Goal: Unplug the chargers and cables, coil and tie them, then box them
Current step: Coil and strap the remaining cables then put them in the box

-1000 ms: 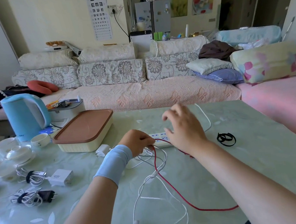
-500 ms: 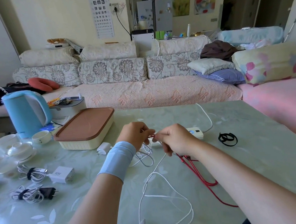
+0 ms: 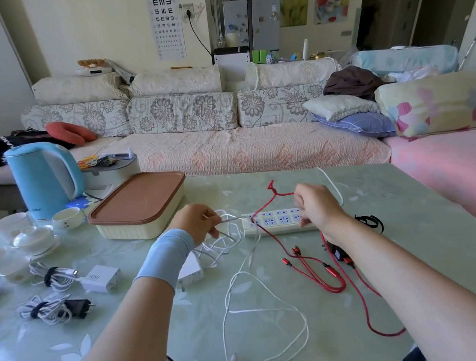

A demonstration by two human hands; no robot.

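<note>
Hands now apart vs 0.5 s ago: L hand (image 3: pixel 197 225) pinches white cable (image 3: pixel 229 219) at 9 o'clock of power strip (image 3: pixel 277 220), R hand (image 3: pixel 319 210) grips red cable (image 3: pixel 283 194), lifting it toward 12. Looks like detangling; coil+tie next, box (image 3: pixel 136 232) at 10 o'clock

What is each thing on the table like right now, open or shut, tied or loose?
Cream plastic box with brown lid, shut.
Thin red cable, loose, pinched by right hand.
Long white cable, loose, pinched by left hand.
Two white cable bundles, coiled and tied.
Black strap, lying unused.
Light blue kettle, upright, lid shut.
White power strip, lying flat.
</note>
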